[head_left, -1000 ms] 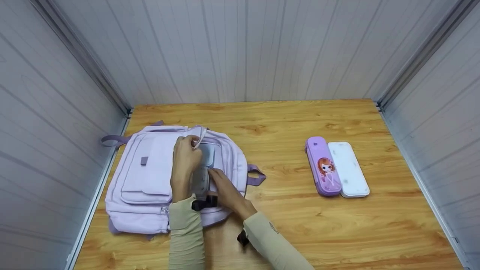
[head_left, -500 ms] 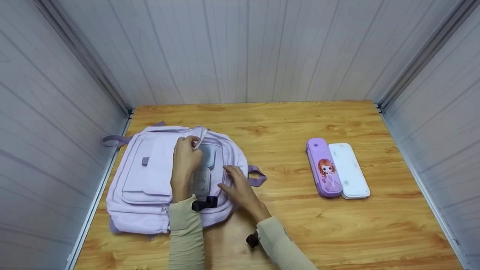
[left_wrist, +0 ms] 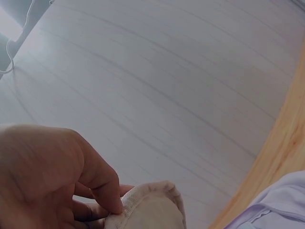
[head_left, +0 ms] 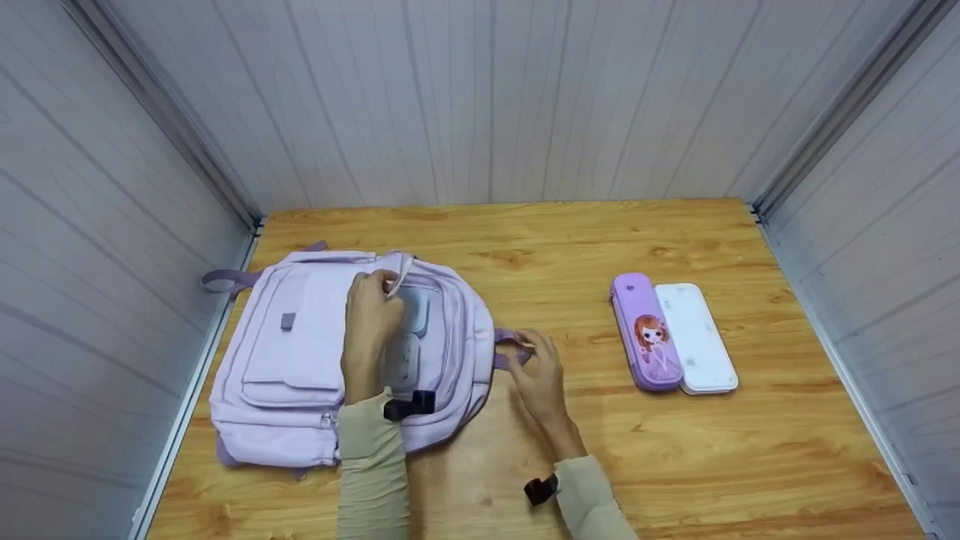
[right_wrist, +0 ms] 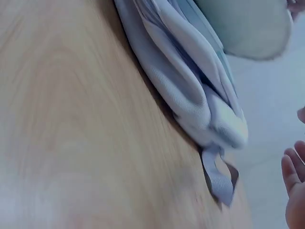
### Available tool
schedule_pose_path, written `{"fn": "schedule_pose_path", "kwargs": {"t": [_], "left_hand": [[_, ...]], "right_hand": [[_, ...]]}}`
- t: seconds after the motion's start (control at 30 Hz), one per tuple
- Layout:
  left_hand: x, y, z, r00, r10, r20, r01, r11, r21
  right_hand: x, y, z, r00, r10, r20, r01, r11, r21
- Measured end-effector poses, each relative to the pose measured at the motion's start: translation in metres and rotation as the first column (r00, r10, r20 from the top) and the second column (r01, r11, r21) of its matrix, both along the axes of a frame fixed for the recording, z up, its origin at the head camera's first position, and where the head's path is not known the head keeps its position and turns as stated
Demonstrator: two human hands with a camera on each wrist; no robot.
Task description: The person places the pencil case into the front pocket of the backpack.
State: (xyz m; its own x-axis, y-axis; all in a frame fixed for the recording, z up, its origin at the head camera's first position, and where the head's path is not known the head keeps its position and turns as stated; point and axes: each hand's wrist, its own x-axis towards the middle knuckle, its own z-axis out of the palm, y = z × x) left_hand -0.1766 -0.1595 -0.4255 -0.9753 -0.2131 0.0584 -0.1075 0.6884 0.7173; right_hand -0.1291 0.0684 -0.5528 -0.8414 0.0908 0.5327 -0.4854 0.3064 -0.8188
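Beside backpack (head_left: pixel 300 352) — right hand (head_left: pixel 536 375), seemingly relaxed.

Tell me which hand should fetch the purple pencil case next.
Probably the right hand: it is open and free on the table beside the backpack, on the side towards the purple pencil case. The left hand grips the backpack's opened flap, holding it up.
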Motion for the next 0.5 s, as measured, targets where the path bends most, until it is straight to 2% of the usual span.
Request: {"fn": "schedule_pose_path", "kwargs": {"t": [0.17,0.3,0.4,0.5], "left_hand": [[0.001,0.0,0.001,1.0,0.003,0.004,-0.003,1.0,-0.003],[0.001,0.0,0.0,1.0,0.004,0.004,-0.004,1.0,-0.001],[0.001,0.001,-0.001,1.0,0.002,-0.001,-0.002,1.0,-0.007],[0.0,0.002,-0.001,1.0,0.002,0.0,-0.002,1.0,-0.005]], "right_hand": [[-0.007,0.031,-0.02,0.991,-0.135,-0.004,0.135,0.99,-0.041],[-0.011,0.058,-0.034,0.965,-0.259,0.042,0.262,0.963,-0.064],[-0.01,0.074,-0.037,0.925,-0.37,0.089,0.375,0.926,-0.041],[-0.008,0.089,-0.039,0.858,-0.497,0.135,0.5,0.866,0.006]]}}
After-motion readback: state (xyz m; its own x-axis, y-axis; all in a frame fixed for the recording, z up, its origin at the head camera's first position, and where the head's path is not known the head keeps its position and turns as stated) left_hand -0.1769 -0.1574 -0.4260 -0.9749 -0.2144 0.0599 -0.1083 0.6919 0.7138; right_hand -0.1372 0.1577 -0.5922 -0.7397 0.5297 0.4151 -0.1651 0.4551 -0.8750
